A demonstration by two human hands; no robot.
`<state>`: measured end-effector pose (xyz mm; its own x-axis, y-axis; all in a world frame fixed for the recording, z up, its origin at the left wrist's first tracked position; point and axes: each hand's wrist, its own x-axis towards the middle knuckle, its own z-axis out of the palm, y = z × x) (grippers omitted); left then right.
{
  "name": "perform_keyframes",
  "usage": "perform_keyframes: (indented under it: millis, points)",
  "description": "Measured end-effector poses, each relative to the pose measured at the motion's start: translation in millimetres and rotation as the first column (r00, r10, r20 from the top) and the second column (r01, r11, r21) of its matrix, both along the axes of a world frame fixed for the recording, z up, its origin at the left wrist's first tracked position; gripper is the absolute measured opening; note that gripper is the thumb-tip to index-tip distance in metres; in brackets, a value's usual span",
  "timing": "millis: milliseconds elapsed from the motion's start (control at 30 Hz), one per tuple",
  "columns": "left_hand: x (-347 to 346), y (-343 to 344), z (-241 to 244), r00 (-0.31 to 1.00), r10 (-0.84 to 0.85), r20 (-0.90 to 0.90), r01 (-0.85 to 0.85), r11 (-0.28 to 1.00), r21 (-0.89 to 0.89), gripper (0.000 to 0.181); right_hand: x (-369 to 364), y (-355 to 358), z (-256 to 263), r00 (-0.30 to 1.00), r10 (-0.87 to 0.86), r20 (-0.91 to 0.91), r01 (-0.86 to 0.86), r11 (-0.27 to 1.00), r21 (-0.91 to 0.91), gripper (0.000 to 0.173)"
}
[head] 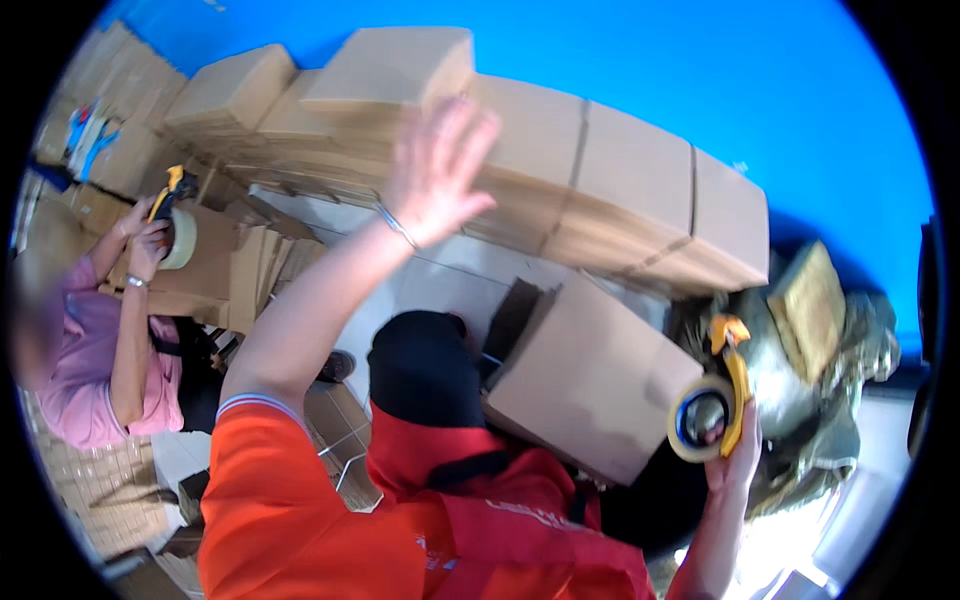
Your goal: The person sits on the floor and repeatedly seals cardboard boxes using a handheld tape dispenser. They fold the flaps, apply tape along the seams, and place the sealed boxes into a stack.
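My left hand (pixel 442 172) is raised, fingers spread and holding nothing, in front of a row of cardboard boxes (pixel 525 142). A metal bangle circles that wrist. On the right, my right hand (pixel 739 450) grips a yellow-handled tape dispenser (pixel 739 375) that carries a roll of packing tape (pixel 679 424). Next to the dispenser, close to my legs, lies a tilted cardboard box (pixel 592 375). Its far left end shows a dark open side or flap; the contents cannot be made out.
At left, a co-worker in a pink shirt (pixel 82 360) holds another tape dispenser (pixel 169 202) over cardboard. A blue wall (pixel 675 67) rises behind the boxes. A plastic-wrapped bundle (pixel 787 405) with a yellowish block (pixel 810 311) stands at right. Flattened cartons (pixel 112 480) lie at lower left.
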<state>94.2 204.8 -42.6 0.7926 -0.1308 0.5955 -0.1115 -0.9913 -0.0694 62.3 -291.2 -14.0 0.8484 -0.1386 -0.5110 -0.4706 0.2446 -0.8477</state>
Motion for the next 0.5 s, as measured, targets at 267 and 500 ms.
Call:
perform_keyframes:
  millis: [267, 500]
  points:
    - [10, -214, -64, 0.602, -0.263, -0.754, 0.258, 0.958, -0.128, 0.104, -26, -9, 19, 0.985, 0.169, 0.035, -0.166, 0.877, 0.451, 0.051]
    - [-5, -222, -44, 0.576, -0.159, -0.802, 0.203, 0.978, -0.048, 0.096, -48, -32, 24, 0.987, -0.132, 0.09, 0.095, 0.939, 0.331, 0.042]
